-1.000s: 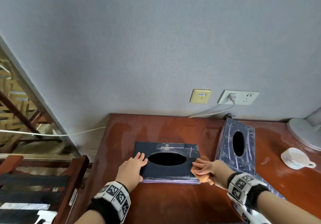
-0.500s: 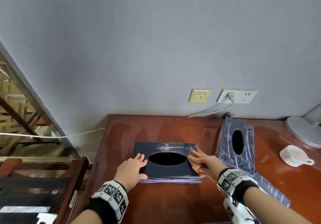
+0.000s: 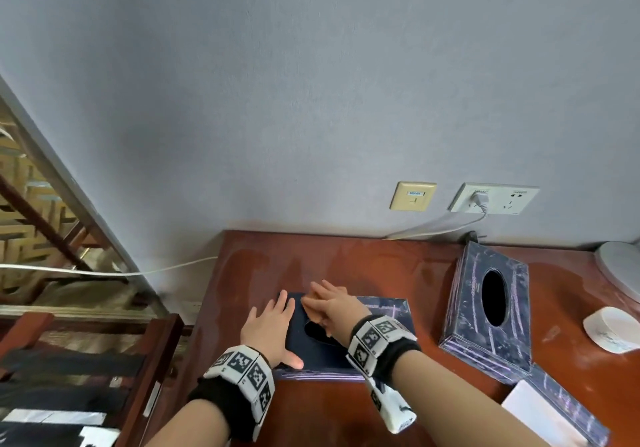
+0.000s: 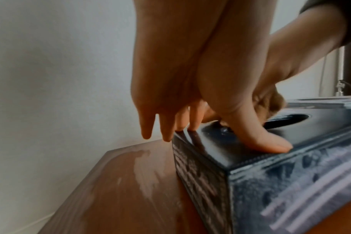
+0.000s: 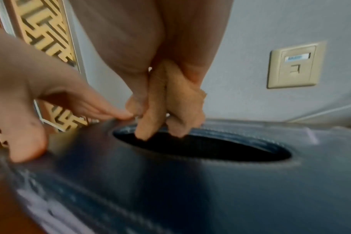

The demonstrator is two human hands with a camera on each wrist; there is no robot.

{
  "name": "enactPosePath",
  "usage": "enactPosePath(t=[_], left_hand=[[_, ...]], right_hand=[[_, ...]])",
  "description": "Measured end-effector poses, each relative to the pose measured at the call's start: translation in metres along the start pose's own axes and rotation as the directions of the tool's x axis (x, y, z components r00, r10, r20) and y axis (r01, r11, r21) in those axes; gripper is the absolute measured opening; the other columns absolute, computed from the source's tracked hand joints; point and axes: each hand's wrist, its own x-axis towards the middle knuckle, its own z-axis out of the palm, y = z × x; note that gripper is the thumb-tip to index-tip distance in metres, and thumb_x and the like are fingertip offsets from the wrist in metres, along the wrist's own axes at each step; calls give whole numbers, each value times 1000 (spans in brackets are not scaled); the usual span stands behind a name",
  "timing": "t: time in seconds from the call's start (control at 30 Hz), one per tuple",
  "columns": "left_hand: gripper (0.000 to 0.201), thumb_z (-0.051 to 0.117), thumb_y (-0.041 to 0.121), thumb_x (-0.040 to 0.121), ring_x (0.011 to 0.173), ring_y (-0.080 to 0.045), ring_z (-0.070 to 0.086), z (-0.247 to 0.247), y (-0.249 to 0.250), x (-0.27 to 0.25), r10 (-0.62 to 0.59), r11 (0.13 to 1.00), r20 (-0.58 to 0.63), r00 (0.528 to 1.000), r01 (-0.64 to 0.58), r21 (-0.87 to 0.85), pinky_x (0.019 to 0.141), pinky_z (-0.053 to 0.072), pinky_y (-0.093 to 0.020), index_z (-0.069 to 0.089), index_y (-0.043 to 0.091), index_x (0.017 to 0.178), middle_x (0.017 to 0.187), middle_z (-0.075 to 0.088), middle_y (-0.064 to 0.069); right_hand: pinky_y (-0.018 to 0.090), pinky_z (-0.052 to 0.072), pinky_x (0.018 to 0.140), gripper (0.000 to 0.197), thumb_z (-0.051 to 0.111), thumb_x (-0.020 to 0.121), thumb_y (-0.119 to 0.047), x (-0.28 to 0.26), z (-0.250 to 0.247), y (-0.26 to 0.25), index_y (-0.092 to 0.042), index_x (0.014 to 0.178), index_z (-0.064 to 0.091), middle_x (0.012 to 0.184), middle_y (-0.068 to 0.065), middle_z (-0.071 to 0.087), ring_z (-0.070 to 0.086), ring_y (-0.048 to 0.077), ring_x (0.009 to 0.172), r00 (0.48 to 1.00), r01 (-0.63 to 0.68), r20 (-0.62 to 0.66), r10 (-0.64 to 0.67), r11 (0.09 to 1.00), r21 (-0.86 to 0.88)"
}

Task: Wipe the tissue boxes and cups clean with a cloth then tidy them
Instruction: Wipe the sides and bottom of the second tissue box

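A dark blue tissue box [image 3: 384, 311] lies flat in the middle of the red-brown table [image 3: 311, 412], its oval hole facing up. My left hand [image 3: 272, 323] rests flat on its left end, fingers straight and thumb [image 4: 266, 142] on the near edge. My right hand [image 3: 329, 302] reaches across the hole and presses a tan cloth [image 5: 170, 101] against the far left part of the top, the thumb pinching the bunched cloth. A second blue box [image 3: 488, 311] stands to the right. A third box [image 3: 561, 408] lies at the near right. A white cup [image 3: 613, 334] sits far right.
A round white base [image 3: 620, 270] stands at the back right corner. Two wall sockets [image 3: 412, 196] sit above the table, a grey cable [image 3: 433, 228] running down from one. A dark wooden slatted rack [image 3: 86, 370] is left of the table. Pale smears mark the table's left part.
My right hand slid the cloth from the box's right end leftward over the hole to the far left corner. The left hand stayed on the left end.
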Motion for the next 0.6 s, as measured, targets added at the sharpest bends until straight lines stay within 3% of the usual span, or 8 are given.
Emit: enactPosePath(t=[0.07, 0.17, 0.23, 0.3, 0.37, 0.4, 0.5, 0.6], left_hand=[[113, 69, 54, 75, 147, -23, 1, 0, -1, 0, -2, 1000, -12, 1000, 2, 11, 118, 9, -44, -6, 17, 152, 159, -14, -1], [112, 69, 55, 75, 147, -21, 6, 3, -4, -1, 6, 1000, -25, 1000, -6, -17, 117, 9, -45, -4, 20, 152, 158, -15, 3], [111, 69, 56, 74, 147, -19, 10, 5, -5, -2, 11, 999, -37, 999, -13, -43, 117, 9, -46, -3, 22, 152, 158, -16, 4], [109, 67, 55, 75, 146, -17, 14, 7, -7, -3, 14, 998, -57, 998, -18, -65, 117, 10, -45, -3, 22, 152, 158, -17, 5], [107, 66, 55, 77, 144, -14, 20, 9, -8, -7, 11, 997, -70, 997, -17, -80, 117, 11, -44, -3, 22, 152, 158, -17, 7], [105, 65, 55, 78, 143, -14, 24, 11, -8, -8, 8, 996, -73, 997, -14, -87, 117, 12, -44, -3, 23, 152, 158, -17, 7], [104, 64, 56, 79, 136, -14, 37, 14, -6, -9, -11, 994, -77, 997, 2, -110, 118, 13, -43, -3, 23, 152, 158, -16, 9], [105, 64, 56, 79, 132, -15, 43, 12, -2, -7, -30, 995, -68, 997, 24, -93, 117, 15, -42, -3, 22, 152, 158, -16, 8]], right_hand=[[38, 7, 117, 66, 45, 88, 1, -3, 11, 14, -26, 145, 25, 157, 5, 5, 2, 26, 145, 1000, 19, 1, -19, 1000, 24], [22, -2, 111, 64, 44, 86, 3, -28, 17, 48, -26, 142, 34, 156, 2, 12, 5, 24, 145, 988, -24, -151, 44, 991, 132], [10, -7, 105, 55, 43, 92, 1, -46, 14, 62, -20, 142, 34, 155, 3, 14, 5, 23, 145, 984, -54, -160, 79, 986, 159], [1, -5, 104, 45, 40, 96, 0, -56, 12, 71, -9, 140, 37, 149, 9, 29, 15, 26, 143, 983, -79, -150, 107, 980, 182], [19, 8, 116, 42, 42, 93, -1, -62, 10, 81, -14, 133, 47, 137, 8, 43, 24, 30, 140, 975, -125, -150, 161, 965, 230], [29, 12, 118, 46, 45, 91, -3, -64, 8, 86, -22, 133, 48, 144, 6, 39, 21, 27, 142, 974, -182, -104, 203, 967, 179], [29, 23, 114, 60, 53, 88, -7, -67, -9, 89, -33, 139, 37, 155, 0, 19, 18, 20, 144, 933, -357, -22, 360, 930, 88], [28, 23, 112, 65, 52, 88, -10, -56, -16, 72, -33, 143, 27, 157, 4, 13, 21, 23, 142, 921, -365, -141, 364, 931, 22]])
